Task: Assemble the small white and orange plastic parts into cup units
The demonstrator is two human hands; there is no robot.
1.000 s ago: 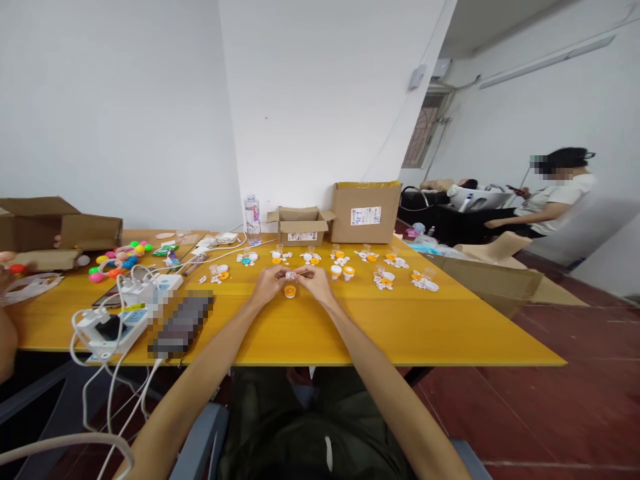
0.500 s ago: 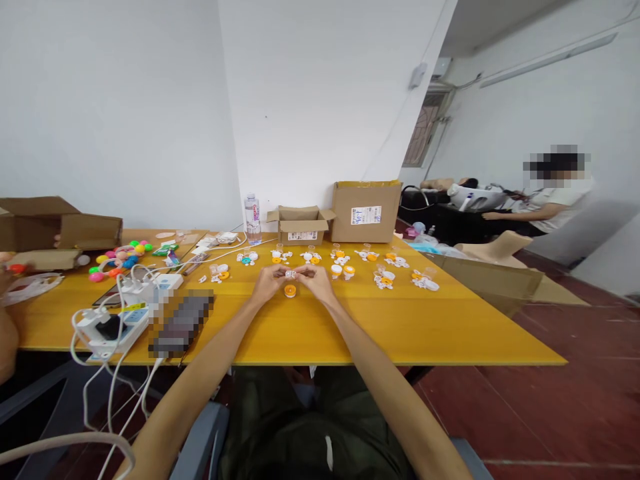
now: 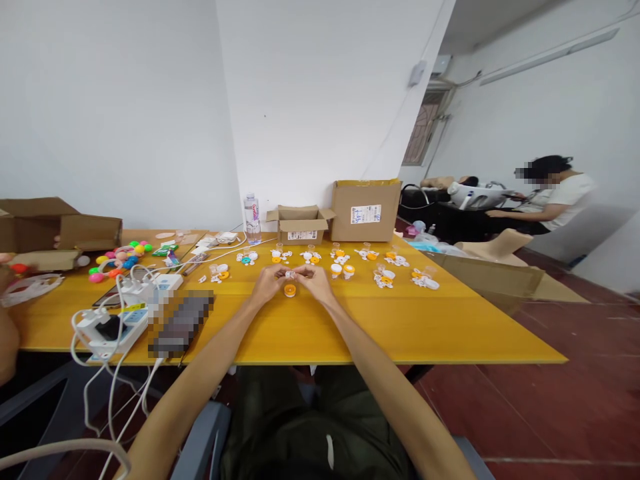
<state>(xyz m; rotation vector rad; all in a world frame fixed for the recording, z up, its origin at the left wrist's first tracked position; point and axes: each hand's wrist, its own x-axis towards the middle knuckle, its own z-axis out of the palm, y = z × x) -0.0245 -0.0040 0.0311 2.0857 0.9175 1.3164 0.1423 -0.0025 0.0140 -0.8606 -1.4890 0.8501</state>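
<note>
Over the middle of the yellow table [image 3: 320, 333], my left hand [image 3: 271, 282] and my right hand [image 3: 312, 281] meet with their fingertips around a small white plastic part [image 3: 290, 275]. Both hands are closed on it; its exact shape is too small to make out. Just below the fingers an orange round piece [image 3: 290, 291] stands on the table. To the right of my right hand are two white-and-orange capped pieces [image 3: 343, 271]. Behind my hands lie small groups of white, orange and clear parts [image 3: 311, 257], with one teal piece [image 3: 245, 260] among them.
Two cardboard boxes [image 3: 365, 212] and a water bottle [image 3: 253, 219] stand against the wall. On the left are power strips [image 3: 120, 327] with white cables, a phone [image 3: 183, 323], colourful balls [image 3: 120, 259] and an open carton [image 3: 60, 227]. A person [image 3: 555, 193] sits at far right.
My hands stay in almost the same place, with the small part turned slightly between the fingers. The person at the far right has bent their head down.
</note>
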